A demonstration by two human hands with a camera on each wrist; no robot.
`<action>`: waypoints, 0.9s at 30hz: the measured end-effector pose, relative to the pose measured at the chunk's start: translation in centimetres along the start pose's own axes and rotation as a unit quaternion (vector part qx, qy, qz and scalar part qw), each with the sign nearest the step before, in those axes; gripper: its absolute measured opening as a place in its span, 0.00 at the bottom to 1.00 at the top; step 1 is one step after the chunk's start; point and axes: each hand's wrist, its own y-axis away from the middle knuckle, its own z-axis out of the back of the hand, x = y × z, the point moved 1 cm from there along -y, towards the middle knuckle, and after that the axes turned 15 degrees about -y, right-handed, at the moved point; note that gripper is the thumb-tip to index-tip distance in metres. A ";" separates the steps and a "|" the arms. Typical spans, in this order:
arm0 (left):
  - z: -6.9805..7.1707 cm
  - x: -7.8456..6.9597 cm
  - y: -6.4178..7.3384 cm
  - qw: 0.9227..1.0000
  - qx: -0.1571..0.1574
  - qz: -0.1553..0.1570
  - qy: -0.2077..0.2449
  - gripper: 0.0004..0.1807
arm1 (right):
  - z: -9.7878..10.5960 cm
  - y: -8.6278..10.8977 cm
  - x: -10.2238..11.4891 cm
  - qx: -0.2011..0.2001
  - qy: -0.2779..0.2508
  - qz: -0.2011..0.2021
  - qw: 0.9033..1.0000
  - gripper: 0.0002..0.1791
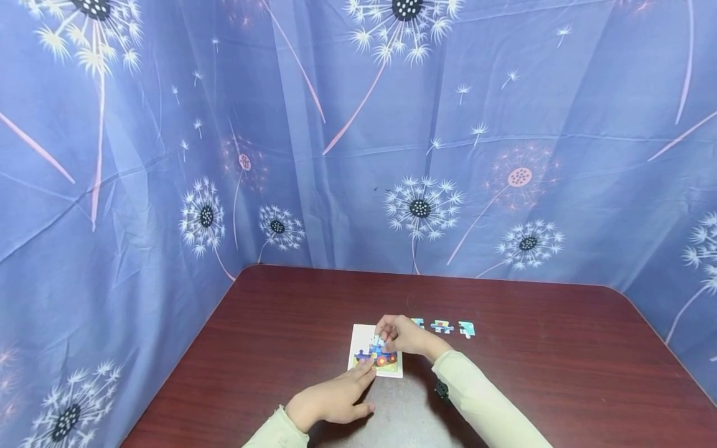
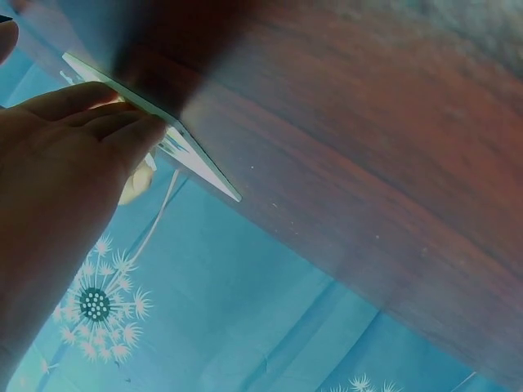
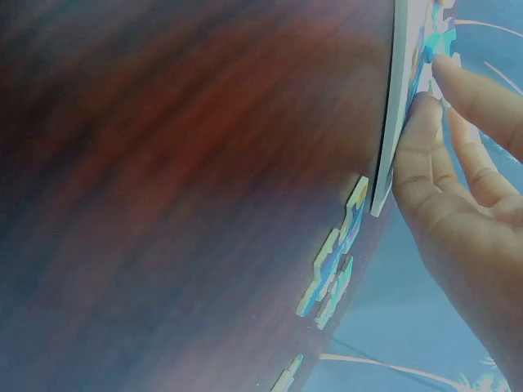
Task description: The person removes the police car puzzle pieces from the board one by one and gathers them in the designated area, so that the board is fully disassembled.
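Observation:
A white-bordered puzzle board [image 1: 360,336] lies on the table, its lower part filled with pieces that show a blue train [image 1: 386,356] with red wheels. My left hand [image 1: 338,396] rests its straight fingertips on the board's near left edge; the left wrist view shows those fingers [image 2: 135,135] along the rim. Over the upper right of the board, my right hand [image 1: 406,335] has its fingers bent. In the right wrist view its thumb and fingers pinch a light blue puzzle piece [image 3: 441,41], tilted up from the board and partly hidden by the fingertips.
Beyond the right hand lie loose puzzle pieces: one partly covered piece [image 1: 418,322], a middle piece [image 1: 442,326] and a right-hand piece [image 1: 466,329]. The dark red wooden table [image 1: 560,354] ends at a blue dandelion-print curtain [image 1: 347,205] behind and at the sides.

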 end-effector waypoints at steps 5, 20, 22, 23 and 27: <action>0.0 0.1 0.0 1.000 -0.001 -0.002 -0.001 0.36 | 0.3 0.0 -0.3 -0.003 -0.011 0.008 1.000 0.12; 0.4 -0.2 0.2 1.000 -0.001 0.000 -0.005 0.36 | 1.0 0.2 -0.4 -0.004 -0.115 0.002 0.993 0.11; 0.3 -0.1 0.1 1.000 -0.004 -0.001 -0.007 0.36 | 1.2 0.4 -0.4 -0.008 -0.134 0.008 0.991 0.12; 0.3 -0.1 0.0 1.000 -0.006 -0.001 -0.007 0.36 | 1.4 0.4 -0.4 -0.011 -0.139 0.008 0.990 0.12; 0.2 -0.1 0.0 1.000 -0.004 0.000 -0.007 0.36 | 2.3 0.9 -0.1 -0.022 -0.169 0.001 0.985 0.14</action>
